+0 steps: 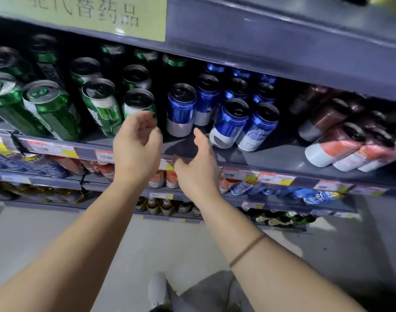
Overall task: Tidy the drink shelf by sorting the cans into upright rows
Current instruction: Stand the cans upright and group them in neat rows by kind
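Both hands reach up at the drink shelf [271, 157]: left hand [136, 149] with fingers loosely curled, holding nothing, just before a green can [139, 104]; right hand [198, 167] with fingers relaxed and apart, near a blue can [181, 110]. Green cans stand left, blue in the middle, red cans [334, 145] right (brands blurred). The overhead sign [98, 14] reads "代替药品".

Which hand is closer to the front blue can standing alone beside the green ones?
Right, narrowly. The right hand reaches up just below the blue can, its fingers nearly at the base. The left hand is lower left, before the green can.
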